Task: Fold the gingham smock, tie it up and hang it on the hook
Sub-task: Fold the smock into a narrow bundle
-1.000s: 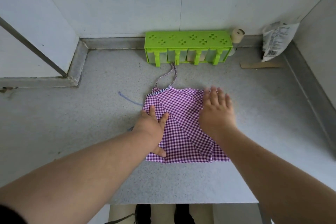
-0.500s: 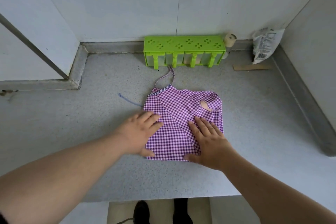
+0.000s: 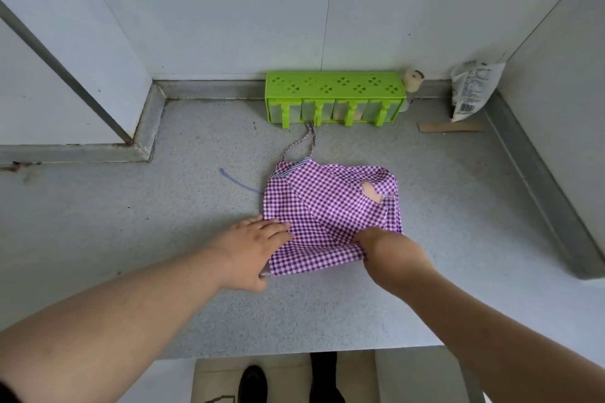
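Smock (image 3: pixel 327 216), gingham, part-folded on grey desk (image 3: pixel 458 239) before green rack (image 3: pixel 334 98). Left hand (image 3: pixel 252 249) spread flat on its near-left corner; right hand (image 3: pixel 386 249) pinching the near edge, fingers tucked under. Risk: layers slide apart if that lift outruns the pinning palm.

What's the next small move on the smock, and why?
Probably lift the near right corner and fold it toward the neck strap. The right hand is bunching the gingham smock there, and the left hand lies flat on the left edge, pinning it to the countertop.
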